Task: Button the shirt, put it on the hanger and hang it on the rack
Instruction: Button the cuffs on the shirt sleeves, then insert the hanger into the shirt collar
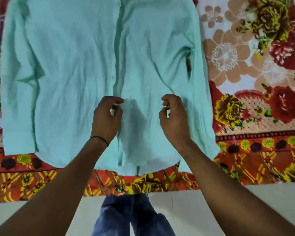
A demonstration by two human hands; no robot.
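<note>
A mint-green shirt [71,68] lies spread flat, front up, on a floral bedsheet, hem toward me. Its button placket [118,65] runs down the middle, and a small button shows on it. My left hand [106,116] hovers over the lower placket with fingers and thumb curled together. My right hand [174,116] hovers over the shirt's right front panel, fingers likewise curled. I see no fabric held in either hand, and both cast shadows on the cloth. No hanger or rack is in view.
The floral bedsheet [255,68] covers the bed, its orange patterned border [245,160] hanging at the near edge. My legs in blue jeans [131,217] stand on a pale floor [194,210] just in front.
</note>
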